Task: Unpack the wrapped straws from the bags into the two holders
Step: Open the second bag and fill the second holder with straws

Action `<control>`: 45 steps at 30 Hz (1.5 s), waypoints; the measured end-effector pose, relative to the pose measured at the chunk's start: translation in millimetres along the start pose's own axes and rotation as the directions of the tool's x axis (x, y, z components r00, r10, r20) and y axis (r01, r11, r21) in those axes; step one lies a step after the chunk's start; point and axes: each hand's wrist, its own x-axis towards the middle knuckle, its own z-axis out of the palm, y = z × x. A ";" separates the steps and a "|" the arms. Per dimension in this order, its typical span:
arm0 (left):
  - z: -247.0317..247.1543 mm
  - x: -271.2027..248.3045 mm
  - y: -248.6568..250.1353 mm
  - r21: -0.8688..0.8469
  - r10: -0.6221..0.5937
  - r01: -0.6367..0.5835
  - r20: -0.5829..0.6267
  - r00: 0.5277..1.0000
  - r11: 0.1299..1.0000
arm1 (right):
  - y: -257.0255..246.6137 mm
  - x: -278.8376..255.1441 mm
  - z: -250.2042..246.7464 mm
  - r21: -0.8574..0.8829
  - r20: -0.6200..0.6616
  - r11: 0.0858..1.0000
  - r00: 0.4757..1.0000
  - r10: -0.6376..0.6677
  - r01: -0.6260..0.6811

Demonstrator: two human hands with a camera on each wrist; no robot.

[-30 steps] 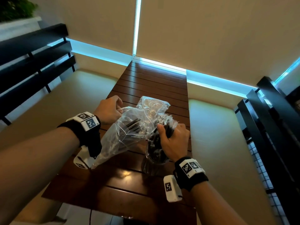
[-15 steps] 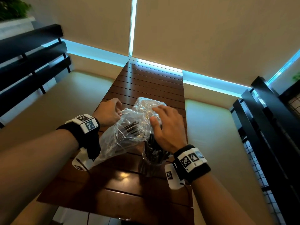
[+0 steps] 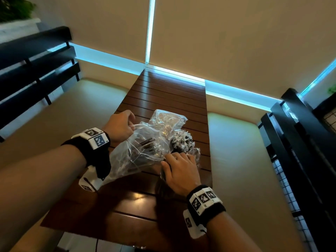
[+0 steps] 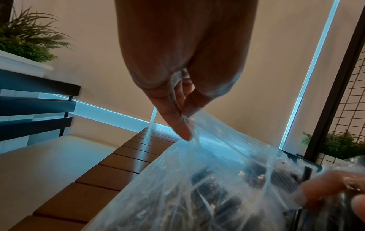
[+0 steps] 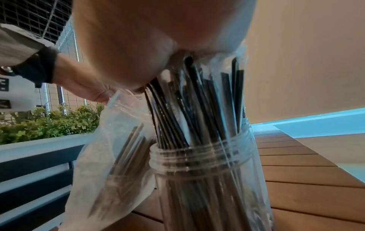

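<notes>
A clear plastic bag [image 3: 138, 153] with dark wrapped straws [image 3: 145, 142] in it hangs over the wooden table [image 3: 169, 91]. My left hand [image 3: 130, 127] pinches its upper edge between thumb and fingers [image 4: 177, 125]. Beside it stands a clear jar holder [image 5: 201, 171] full of upright straws [image 5: 197, 109], their tops [image 3: 181, 142] showing past my right hand [image 3: 178, 158]. That hand curls round the bundle just above the jar's rim. A second clear bag [image 3: 169, 119] lies behind. The other holder is out of sight.
Cream bench seats [image 3: 234, 142] run along both sides of the narrow table. Dark slatted rails [image 3: 36, 70] stand at the left, and a wire-grid frame [image 3: 300, 160] at the right. Plants [image 4: 25, 42] sit on a ledge.
My right hand let go of the straw bundle, hovered flat over it, and has now come down round the straws at the jar's mouth. The left hand kept its pinch on the bag.
</notes>
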 end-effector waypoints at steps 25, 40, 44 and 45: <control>-40.4 -27.9 32.9 -0.041 0.205 -0.207 -0.036 0.978 0.978 | -67.1 110.4 -31.9 -0.488 0.401 0.804 0.905 -0.138 0.339; -32.9 -30.5 4.5 0.017 0.138 -0.140 0.089 0.986 0.990 | -67.1 112.8 -66.9 0.055 0.305 0.977 0.928 -0.212 0.205; -34.3 -28.6 4.0 0.032 0.143 -0.152 0.203 0.969 0.988 | -61.2 109.8 -71.5 0.353 0.164 0.934 0.980 -0.112 0.047; -35.5 -27.7 4.3 0.040 0.144 -0.158 0.235 0.961 0.987 | -60.4 108.9 -71.0 0.435 0.152 0.900 0.986 -0.075 0.001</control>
